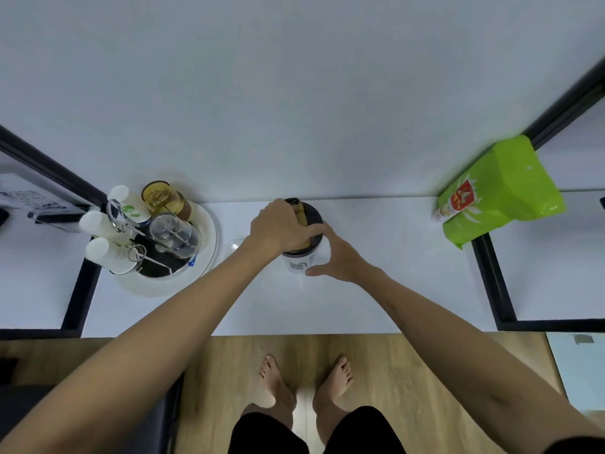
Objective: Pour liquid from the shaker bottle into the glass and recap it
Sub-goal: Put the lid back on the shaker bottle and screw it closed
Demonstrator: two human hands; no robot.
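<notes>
Standing at a white counter [376, 299] set against a white wall, the person looks straight down; bare feet on a wood floor show below the counter edge. Black frame bars run along the left and right sides of the counter.

Right rear of the counter: a bright green pouch [504, 191], leaning, printed label partly legible.

Left rear: a round white tray [209, 244] carrying upside-down white cups, one amber glass, one clear glass and a metal holder.

Centre, near the wall: the shaker bottle [299, 262], upright on the counter, pale body with a dark logo, dark lid [311, 213] on top. Liquid level cannot be read.

Just left of the bottle, partly hidden by the left forearm: a clear glass [235, 245], only its rim edge visible; contents cannot be told.

Left hand [278, 227]: over the top of the bottle, fingers curled down around the lid, gripping it.

Right hand [334, 253]: against the bottle's right side, thumb and fingers spread in a wide C around the body below the lid, fingertips touching it.
</notes>
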